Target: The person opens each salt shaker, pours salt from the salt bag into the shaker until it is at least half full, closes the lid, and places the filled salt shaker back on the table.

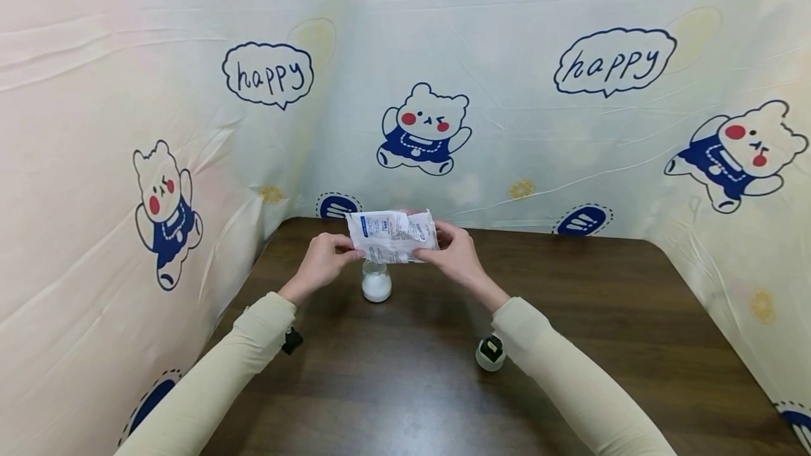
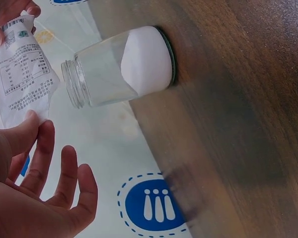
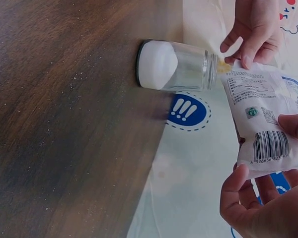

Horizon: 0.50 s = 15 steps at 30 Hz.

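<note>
A white printed packet (image 1: 393, 236) is held up over the table by both hands, above a glass jar (image 1: 376, 283). My left hand (image 1: 324, 262) pinches one end of it between thumb and forefinger, the other fingers spread apart in the left wrist view. At the barcode end, my right hand (image 1: 457, 257) grips the packet (image 3: 268, 114) with the thumb on top and fingers beneath. The open-mouthed jar (image 2: 116, 67) stands upright and holds white grains or powder (image 3: 158, 64) to about half its height. Nothing is seen falling from the packet.
The dark wooden table (image 1: 405, 371) carries scattered white specks in the right wrist view. A small round whitish object (image 1: 490, 359) is by my right wrist, partly covered by a black device. A printed curtain (image 1: 507, 125) hangs round the table's back and sides.
</note>
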Tool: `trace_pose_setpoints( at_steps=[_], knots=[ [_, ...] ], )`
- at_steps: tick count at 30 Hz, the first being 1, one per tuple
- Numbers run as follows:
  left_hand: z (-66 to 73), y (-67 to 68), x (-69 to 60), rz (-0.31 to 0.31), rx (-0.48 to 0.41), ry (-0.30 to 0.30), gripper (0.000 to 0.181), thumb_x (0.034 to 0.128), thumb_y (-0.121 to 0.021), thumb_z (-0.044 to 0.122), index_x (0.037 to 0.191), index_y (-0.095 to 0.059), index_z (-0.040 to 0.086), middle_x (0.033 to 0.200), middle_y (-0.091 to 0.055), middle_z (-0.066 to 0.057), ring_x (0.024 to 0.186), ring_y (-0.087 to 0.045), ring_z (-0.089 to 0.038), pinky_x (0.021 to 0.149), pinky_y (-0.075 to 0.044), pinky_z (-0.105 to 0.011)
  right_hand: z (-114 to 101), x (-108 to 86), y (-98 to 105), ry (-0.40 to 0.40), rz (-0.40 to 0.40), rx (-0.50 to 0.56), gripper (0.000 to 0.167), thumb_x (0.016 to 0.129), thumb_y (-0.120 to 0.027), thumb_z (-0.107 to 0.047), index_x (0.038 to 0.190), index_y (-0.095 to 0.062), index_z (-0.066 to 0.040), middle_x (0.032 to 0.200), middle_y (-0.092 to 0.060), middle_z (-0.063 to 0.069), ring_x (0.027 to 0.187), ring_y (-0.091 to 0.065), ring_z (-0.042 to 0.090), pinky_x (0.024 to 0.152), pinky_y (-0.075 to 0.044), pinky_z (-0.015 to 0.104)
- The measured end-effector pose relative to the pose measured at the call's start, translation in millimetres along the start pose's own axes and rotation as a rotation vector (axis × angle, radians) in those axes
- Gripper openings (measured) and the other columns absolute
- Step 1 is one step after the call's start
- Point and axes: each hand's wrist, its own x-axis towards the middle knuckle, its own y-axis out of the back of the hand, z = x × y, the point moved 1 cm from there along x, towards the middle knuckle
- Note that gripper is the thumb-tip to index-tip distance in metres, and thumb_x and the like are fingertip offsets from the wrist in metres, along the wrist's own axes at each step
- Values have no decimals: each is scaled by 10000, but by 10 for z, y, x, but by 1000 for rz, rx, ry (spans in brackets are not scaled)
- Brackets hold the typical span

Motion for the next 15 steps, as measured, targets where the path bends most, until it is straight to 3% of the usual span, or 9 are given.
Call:
trace_pose_setpoints(
  at_steps=[15],
  knots=[
    [11,-5,2,-6,-7,15,140,942,-801,53,1073,-818,8,1039,-780,-117,839,-605,-304,693,-466,-375,-73,-17,11,-15,3,-11,518,882,-874,-95,1362,-685,-53,1147,-720,136,961,-633,340,765,-538,323]
  ],
)
